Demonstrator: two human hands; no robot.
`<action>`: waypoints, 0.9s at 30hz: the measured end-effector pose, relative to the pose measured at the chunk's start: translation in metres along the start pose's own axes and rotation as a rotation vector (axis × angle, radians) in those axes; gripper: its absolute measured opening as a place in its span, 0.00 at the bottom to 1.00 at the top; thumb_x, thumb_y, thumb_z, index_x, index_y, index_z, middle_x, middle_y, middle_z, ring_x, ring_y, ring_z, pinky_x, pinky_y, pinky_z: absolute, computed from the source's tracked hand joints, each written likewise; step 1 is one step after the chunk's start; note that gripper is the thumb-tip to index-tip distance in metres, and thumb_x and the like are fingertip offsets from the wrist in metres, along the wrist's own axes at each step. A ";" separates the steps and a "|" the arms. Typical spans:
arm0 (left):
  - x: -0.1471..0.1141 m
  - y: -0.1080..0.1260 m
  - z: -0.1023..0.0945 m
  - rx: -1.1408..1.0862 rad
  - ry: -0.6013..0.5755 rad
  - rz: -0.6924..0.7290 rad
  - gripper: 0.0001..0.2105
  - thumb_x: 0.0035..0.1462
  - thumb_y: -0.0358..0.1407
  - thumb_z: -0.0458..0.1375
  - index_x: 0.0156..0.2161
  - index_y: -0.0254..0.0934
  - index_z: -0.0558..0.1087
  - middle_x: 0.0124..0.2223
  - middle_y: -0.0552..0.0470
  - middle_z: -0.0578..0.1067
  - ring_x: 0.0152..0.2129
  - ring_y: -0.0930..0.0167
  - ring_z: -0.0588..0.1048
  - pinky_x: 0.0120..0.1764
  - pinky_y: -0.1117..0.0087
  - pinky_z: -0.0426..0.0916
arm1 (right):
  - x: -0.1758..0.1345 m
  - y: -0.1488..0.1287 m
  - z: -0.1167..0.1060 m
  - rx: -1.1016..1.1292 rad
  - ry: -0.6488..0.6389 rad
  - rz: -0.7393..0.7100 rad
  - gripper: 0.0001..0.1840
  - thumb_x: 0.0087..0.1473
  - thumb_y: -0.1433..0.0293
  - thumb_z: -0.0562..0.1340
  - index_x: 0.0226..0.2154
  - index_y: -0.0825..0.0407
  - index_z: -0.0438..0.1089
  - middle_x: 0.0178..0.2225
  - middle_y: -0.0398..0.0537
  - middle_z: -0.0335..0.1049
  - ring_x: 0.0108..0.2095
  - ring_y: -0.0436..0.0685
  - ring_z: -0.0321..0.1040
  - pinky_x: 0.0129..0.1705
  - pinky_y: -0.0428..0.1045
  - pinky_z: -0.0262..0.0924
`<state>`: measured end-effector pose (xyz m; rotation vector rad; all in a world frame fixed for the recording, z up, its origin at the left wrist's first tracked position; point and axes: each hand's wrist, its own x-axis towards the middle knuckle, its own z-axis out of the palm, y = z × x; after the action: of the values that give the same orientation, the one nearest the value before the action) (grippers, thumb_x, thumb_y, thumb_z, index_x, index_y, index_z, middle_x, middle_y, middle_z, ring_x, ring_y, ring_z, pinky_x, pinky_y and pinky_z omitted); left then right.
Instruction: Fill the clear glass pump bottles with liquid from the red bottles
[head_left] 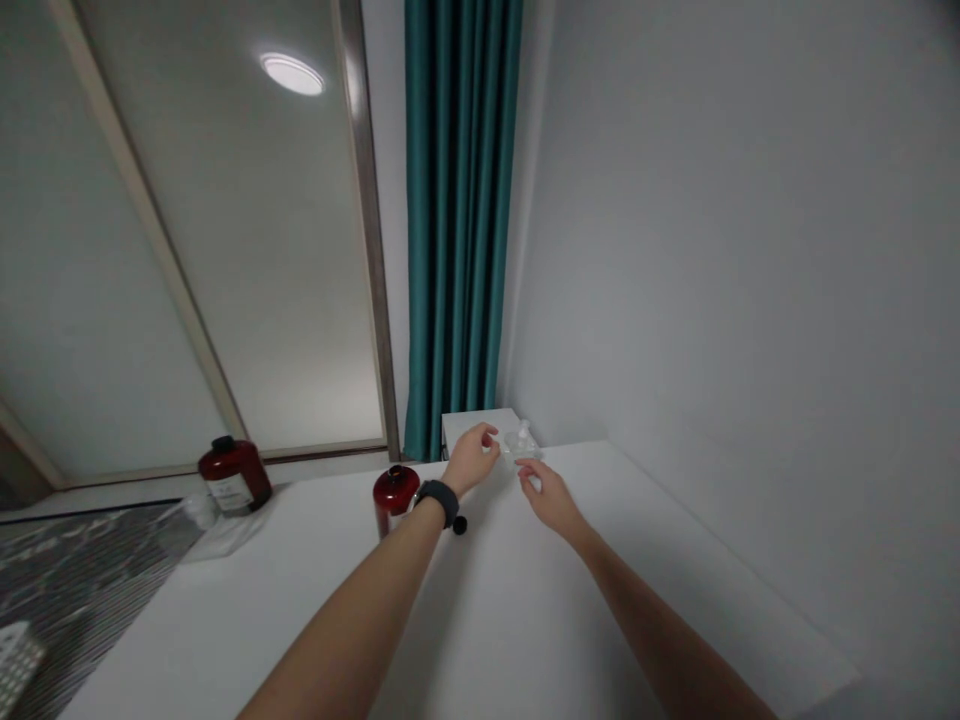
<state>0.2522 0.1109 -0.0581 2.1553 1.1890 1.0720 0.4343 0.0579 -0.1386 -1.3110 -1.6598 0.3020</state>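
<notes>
My left hand (472, 458) and my right hand (547, 492) reach over the far part of a white table (495, 620), both close to a small clear bottle with a pump top (519, 441). Left fingers are curled just left of it, right fingers just below it; whether either touches it is unclear. A dark watch sits on my left wrist. A dark red bottle (395, 495) stands just left of my left forearm, partly hidden by it. A small black cap (460, 524) lies on the table under that wrist.
A second dark red jar with a black lid and white label (234, 474) stands at the table's left, near a clear plastic item (196, 510). A white block (480, 425) sits behind the table, before a teal curtain (461, 220). A grey wall runs along the right.
</notes>
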 end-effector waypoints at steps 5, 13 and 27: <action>-0.006 0.011 -0.053 -0.024 0.068 0.041 0.09 0.58 0.29 0.56 0.42 0.35 0.75 0.36 0.50 0.79 0.35 0.68 0.77 0.43 0.67 0.71 | 0.003 -0.027 0.016 0.057 -0.016 -0.021 0.16 0.55 0.71 0.57 0.45 0.51 0.73 0.37 0.50 0.78 0.40 0.59 0.74 0.50 0.56 0.65; -0.046 -0.007 -0.129 -0.055 0.159 0.004 0.09 0.59 0.35 0.55 0.41 0.35 0.75 0.39 0.47 0.80 0.36 0.65 0.78 0.41 0.65 0.73 | 0.006 -0.084 0.056 0.144 -0.066 -0.072 0.14 0.55 0.69 0.57 0.42 0.50 0.74 0.37 0.49 0.78 0.40 0.59 0.74 0.49 0.55 0.65; -0.130 -0.066 -0.161 -0.114 0.114 -0.083 0.20 0.57 0.39 0.60 0.53 0.35 0.71 0.54 0.39 0.75 0.47 0.60 0.76 0.45 0.59 0.72 | -0.003 -0.131 0.125 0.322 -0.051 -0.006 0.22 0.53 0.70 0.57 0.51 0.50 0.68 0.43 0.51 0.74 0.38 0.57 0.73 0.44 0.55 0.69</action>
<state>0.0474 0.0379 -0.0618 1.9646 1.2246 1.2096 0.2553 0.0474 -0.1136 -1.0632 -1.5798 0.5781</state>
